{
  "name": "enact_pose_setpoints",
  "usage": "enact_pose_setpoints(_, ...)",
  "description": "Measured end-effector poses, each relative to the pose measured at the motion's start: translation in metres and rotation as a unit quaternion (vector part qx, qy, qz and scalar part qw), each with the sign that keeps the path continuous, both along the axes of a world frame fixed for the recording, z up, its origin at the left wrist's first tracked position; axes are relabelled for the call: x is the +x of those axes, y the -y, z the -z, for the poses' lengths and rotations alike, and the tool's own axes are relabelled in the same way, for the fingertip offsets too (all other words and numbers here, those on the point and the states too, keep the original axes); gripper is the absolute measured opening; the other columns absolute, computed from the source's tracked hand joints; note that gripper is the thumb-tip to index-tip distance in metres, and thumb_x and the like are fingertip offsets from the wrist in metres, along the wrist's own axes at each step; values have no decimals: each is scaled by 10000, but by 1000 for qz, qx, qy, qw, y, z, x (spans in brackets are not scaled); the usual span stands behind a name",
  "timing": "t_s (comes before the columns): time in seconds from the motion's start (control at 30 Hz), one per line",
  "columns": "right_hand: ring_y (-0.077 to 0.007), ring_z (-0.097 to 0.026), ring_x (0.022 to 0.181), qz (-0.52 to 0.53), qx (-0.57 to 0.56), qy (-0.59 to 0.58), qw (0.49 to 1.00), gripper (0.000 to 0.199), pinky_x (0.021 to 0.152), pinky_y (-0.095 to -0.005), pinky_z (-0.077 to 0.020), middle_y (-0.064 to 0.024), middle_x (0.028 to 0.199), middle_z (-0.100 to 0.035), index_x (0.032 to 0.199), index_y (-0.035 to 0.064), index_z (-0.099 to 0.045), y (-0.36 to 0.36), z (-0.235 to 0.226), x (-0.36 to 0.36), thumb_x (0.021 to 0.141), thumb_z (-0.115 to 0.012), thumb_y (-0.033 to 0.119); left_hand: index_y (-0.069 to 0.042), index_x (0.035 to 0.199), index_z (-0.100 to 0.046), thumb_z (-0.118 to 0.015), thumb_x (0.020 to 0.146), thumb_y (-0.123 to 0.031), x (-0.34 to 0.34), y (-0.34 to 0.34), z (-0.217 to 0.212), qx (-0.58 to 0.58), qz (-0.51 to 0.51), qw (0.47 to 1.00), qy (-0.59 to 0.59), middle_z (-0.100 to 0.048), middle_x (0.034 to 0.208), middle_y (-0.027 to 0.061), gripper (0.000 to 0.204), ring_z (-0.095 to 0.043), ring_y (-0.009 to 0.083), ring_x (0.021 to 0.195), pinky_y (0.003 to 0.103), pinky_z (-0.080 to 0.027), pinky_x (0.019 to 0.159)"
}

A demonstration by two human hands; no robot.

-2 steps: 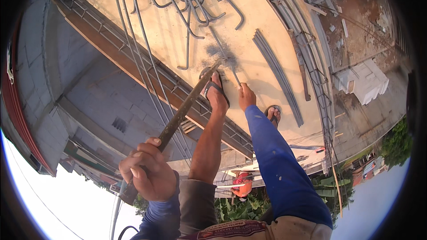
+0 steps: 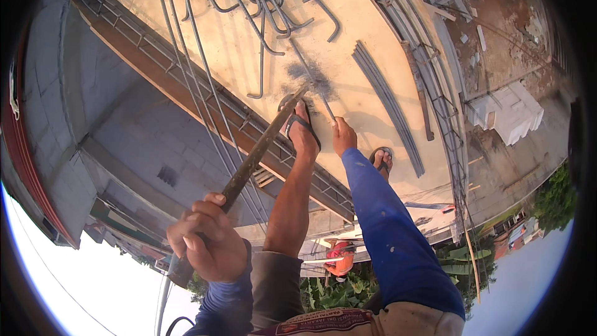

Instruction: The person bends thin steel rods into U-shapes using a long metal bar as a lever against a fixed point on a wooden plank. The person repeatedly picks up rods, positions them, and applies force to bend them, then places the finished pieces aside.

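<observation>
My left hand (image 2: 208, 239) is closed round a long dark metal bar (image 2: 258, 154). It slants up and to the right, its far end over a dark grey smudge on the pale board (image 2: 367, 56). My right hand (image 2: 344, 135) grips the near end of a thin steel rod (image 2: 326, 105). That rod runs away from me past the bar's tip; whether the two touch I cannot tell. Under the bar is my left sandalled foot (image 2: 301, 126). Several hooked steel rods (image 2: 261, 68) lie beyond.
A bundle of straight rods (image 2: 392, 109) lies to the right. Rebar cages (image 2: 438, 68) line the right edge, and another sits by a brown plank (image 2: 137, 65) on the left, beside a drop. A person in orange (image 2: 339, 265) is below, near green plants.
</observation>
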State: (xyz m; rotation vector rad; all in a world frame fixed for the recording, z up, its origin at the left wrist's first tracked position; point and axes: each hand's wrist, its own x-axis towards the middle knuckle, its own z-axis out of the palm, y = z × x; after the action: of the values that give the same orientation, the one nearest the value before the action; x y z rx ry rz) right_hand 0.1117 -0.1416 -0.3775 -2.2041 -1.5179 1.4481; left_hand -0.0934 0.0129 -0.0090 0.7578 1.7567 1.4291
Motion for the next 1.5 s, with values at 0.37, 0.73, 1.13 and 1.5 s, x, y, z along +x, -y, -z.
enact_pose_setpoints(0.37, -209, -470, 602, 131, -59, -89, 986, 295, 595, -370, -419, -112, 680, -523, 999, 16, -589, -21, -35, 27, 1018, -526, 303, -77, 965, -573, -404, 1054, -260, -6, -10, -19, -23, 40, 999, 3, -386, 679, 17, 265, -472, 190, 726, 490, -412, 885)
enact_pose_setpoints(0.73, -96, -474, 603, 218, -7, -198, 956, 322, 559, -287, -423, -18, 671, -536, 1036, 18, -593, -111, -106, 22, 1030, -520, 331, -38, 1056, -606, -384, 1056, -265, -20, 6, -3, -15, 85, 996, -14, -356, 676, 25, 318, -491, 207, 768, 521, -402, 921)
enact_pose_setpoints(1.13, -434, -610, 881, -65, -72, 38, 995, 282, 754, -493, -488, -195, 946, -639, 987, 53, -557, 54, -4, 32, 1008, -507, 329, -41, 985, -612, -384, 1053, -200, -15, -4, -24, -26, 35, 999, 11, -370, 693, 22, 285, -489, 210, 754, 503, -407, 929)
enact_pose_setpoints(1.5, -462, -595, 889, -95, -121, 25, 988, 254, 767, -552, -464, -236, 939, -627, 941, 29, -528, 90, 17, 44, 999, -513, 276, -58, 908, -556, -369, 1044, -136, 16, 11, -18, -61, 19, 998, 8, -346, 691, 10, 243, -463, 191, 734, 496, -414, 905)
